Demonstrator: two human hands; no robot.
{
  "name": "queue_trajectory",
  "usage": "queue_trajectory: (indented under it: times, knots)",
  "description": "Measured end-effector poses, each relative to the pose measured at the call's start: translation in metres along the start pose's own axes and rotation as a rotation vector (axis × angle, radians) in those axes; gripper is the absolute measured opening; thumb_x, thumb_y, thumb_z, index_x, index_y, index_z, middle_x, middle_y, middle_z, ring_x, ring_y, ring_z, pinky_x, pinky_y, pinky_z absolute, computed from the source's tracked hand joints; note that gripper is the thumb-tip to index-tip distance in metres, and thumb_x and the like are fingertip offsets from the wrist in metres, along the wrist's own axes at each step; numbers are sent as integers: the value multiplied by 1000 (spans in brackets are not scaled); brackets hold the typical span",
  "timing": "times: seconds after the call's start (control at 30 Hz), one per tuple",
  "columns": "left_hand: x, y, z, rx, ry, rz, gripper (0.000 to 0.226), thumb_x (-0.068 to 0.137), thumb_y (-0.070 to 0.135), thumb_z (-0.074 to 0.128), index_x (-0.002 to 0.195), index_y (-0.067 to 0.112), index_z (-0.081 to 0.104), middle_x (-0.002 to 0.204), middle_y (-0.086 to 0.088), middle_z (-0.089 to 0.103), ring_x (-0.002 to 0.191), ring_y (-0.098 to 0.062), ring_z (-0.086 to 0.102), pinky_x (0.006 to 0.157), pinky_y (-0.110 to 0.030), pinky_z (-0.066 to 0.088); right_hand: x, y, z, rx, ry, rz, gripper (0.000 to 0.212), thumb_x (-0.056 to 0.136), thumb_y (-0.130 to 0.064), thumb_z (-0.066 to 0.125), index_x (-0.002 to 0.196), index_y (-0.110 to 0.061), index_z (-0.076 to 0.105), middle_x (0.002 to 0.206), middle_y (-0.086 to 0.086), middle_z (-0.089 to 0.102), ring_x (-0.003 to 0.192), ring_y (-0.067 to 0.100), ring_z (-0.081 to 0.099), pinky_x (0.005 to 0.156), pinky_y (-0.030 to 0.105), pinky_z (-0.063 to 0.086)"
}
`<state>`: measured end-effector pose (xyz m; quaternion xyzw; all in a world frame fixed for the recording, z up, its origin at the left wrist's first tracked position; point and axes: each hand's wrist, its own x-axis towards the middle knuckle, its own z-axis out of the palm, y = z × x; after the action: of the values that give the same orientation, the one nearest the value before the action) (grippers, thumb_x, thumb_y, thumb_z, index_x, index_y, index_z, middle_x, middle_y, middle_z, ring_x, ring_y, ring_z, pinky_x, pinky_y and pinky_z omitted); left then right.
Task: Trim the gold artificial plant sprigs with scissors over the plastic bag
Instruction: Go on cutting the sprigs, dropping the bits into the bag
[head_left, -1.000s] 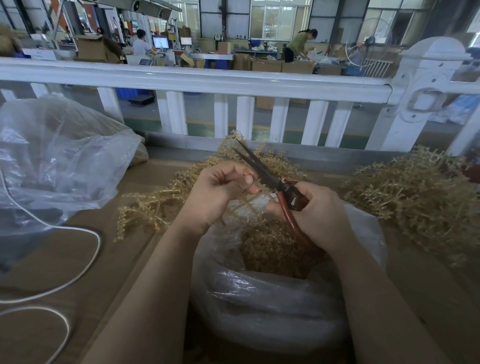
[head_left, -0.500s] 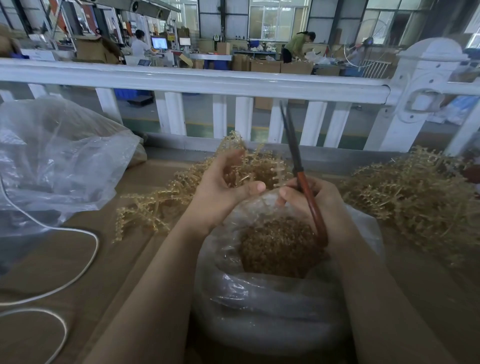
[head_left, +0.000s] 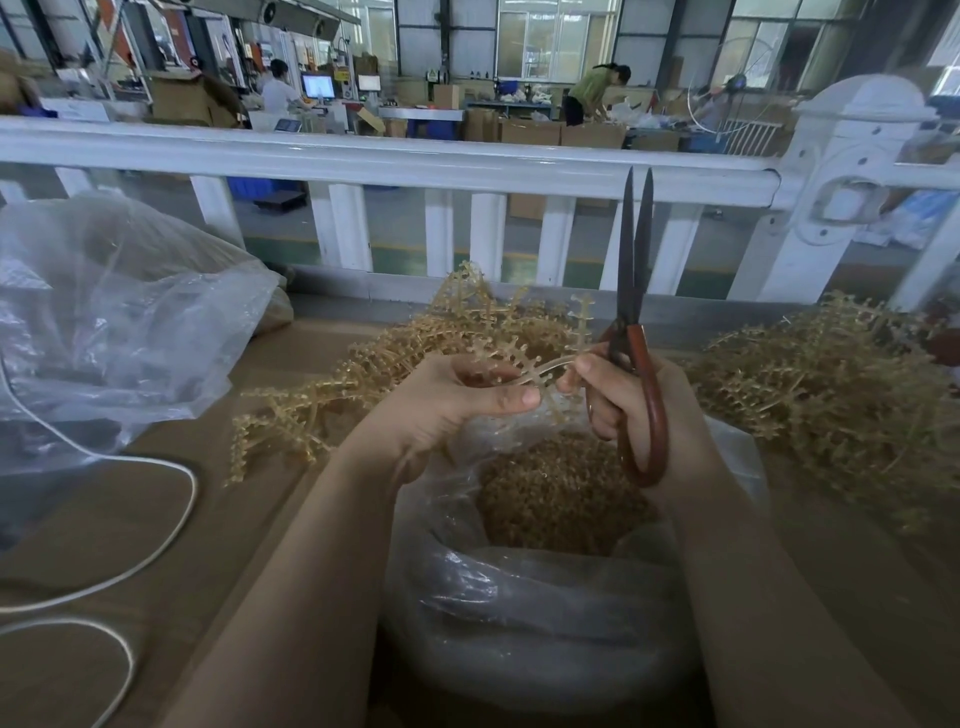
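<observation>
From the head camera: my left hand (head_left: 447, 410) pinches a gold sprig (head_left: 524, 358) between thumb and curled fingers, holding it just above the open mouth of the plastic bag (head_left: 519, 613). My right hand (head_left: 631, 410) is wrapped round the red handles of the scissors (head_left: 636, 332), and its thumb and forefinger also nip the sprig's right end, so the piece spans between both hands. The blades point straight up toward the white railing (head_left: 395, 166), with only a thin gap between them.

A second ago the blades lay slanted across to the far left, at the piece I was holding; half a second ago my left hand was open and reaching into the pile (head_left: 415, 353) behind the bag. Now it has come back with a fresh sprig. I read that as one cut finished and the next being set up: the sprig must be turned so its stem meets the blades.

Trimmed bits (head_left: 561, 493) fill the bag below. More sprigs are heaped at the right (head_left: 831, 384). Another clear bag (head_left: 119, 312) and a white cord (head_left: 156, 551) sit to the left.
</observation>
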<state>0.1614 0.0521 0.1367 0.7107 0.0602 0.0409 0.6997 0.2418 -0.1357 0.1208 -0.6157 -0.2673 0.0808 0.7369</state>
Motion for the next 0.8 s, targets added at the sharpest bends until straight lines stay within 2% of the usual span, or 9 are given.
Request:
queue_trajectory:
  times: [0.13,0.3,0.43,0.57,0.7,0.8]
  knots:
    - [-2,1,5,-23,-37,22,30,55,26,86,82,17,79,92,-2,77,91,-13,70,94,-31,48,1,1,3,-12,9,9,22,94,-19,66,97,3,64,73,2,70,45,11,38,43,22,34]
    - [-5,2,9,-17,-72,96,31,63,15,82,93,8,76,96,-9,77,96,-19,72,96,-32,53,2,1,3,7,27,9,15,95,-15,66,95,0,65,77,7,71,43,10,38,42,22,33]
    - [-5,5,12,-26,-103,187,19,69,11,78,87,5,74,86,-6,77,87,-17,73,83,-23,55,1,2,4,12,60,18,13,91,-19,70,91,-7,69,77,8,71,44,12,38,42,23,31]
    - [-2,6,9,-148,24,191,6,79,9,72,84,7,68,81,-8,75,77,-20,73,86,-34,56,-1,0,4,36,115,-37,20,81,-28,75,88,-10,70,66,-1,68,42,1,49,42,11,36]
    - [2,4,7,-296,161,148,5,91,7,66,86,7,67,81,-8,76,71,-17,73,65,-25,58,-1,-1,3,-48,124,-95,34,75,-39,76,87,-7,71,67,0,67,47,-1,55,48,7,41]
    - [3,3,7,-377,207,133,5,90,9,67,89,5,69,82,-8,76,72,-15,73,64,-24,58,0,1,4,-175,127,-108,30,76,-40,78,85,-12,73,65,-3,67,58,2,61,60,11,48]
